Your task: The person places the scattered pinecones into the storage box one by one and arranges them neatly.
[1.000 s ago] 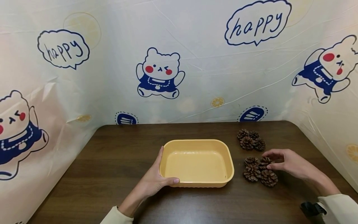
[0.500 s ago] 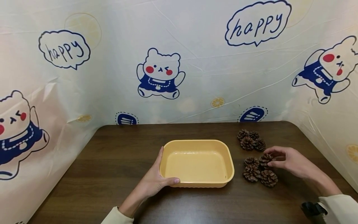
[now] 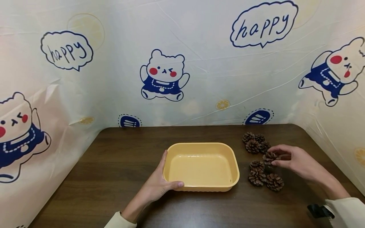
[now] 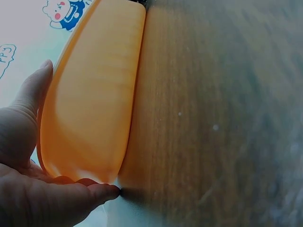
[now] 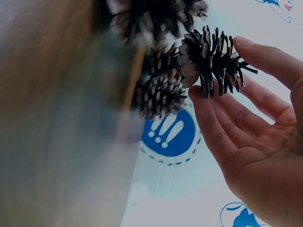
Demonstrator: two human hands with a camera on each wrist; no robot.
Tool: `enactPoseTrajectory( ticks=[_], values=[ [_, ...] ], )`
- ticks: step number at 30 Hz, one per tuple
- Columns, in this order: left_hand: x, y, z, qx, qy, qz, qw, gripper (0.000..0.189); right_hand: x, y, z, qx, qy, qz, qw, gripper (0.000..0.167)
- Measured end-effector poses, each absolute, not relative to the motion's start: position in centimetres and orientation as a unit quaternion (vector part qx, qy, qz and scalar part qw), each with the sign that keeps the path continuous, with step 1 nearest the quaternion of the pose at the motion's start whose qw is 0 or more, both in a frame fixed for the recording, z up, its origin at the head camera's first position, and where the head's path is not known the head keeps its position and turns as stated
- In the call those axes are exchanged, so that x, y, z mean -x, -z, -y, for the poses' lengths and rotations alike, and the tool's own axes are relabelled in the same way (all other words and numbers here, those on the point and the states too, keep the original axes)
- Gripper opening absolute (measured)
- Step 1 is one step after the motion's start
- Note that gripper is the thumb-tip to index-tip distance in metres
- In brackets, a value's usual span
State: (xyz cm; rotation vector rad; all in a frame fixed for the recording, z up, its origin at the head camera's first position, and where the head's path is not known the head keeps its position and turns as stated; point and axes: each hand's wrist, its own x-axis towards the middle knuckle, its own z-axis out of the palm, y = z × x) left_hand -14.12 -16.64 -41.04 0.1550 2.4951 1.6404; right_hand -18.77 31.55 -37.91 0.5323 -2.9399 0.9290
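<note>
A yellow plastic basin (image 3: 202, 172) stands on the table with nothing in it. My left hand (image 3: 156, 183) holds its left end, thumb at the near side and fingers along the end wall; the basin's side (image 4: 92, 94) fills much of the left wrist view. On the right, my right hand (image 3: 299, 163) pinches a pine cone (image 3: 269, 158) between thumb and fingertips. The right wrist view shows that pine cone (image 5: 210, 64) raised off the table. Three pine cones (image 3: 257, 177) lie just below it, and a cluster of several pine cones (image 3: 252, 146) sits behind.
The dark wooden table (image 3: 122, 158) has rounded far corners. A printed cloth (image 3: 199, 79) with bears and "happy" bubbles hangs along its back and sides.
My right hand has taken hold of a pine cone from the nearer group and lifted it up and slightly away from the others. The left hand and basin have stayed put.
</note>
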Motion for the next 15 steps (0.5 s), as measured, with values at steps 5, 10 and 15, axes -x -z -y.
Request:
enactPoseTrajectory(
  ticks=[5,10,15],
  values=[
    [14.1,41.0,16.7,-0.055,-0.541,-0.836,0.074,0.139,18.6,36.9,-30.3,-0.170,-0.308,0.936,0.019,0.040],
    [14.0,41.0,16.7,-0.053,-0.543,-0.835,0.073,0.138,18.5,36.0,-29.1,-0.173,-0.299,0.937,0.039,0.040],
    [14.1,41.1,16.7,-0.047,-0.543,-0.835,0.074,0.138,18.3,35.3,-27.9,-0.183,-0.289,0.937,0.065,0.038]
  ],
)
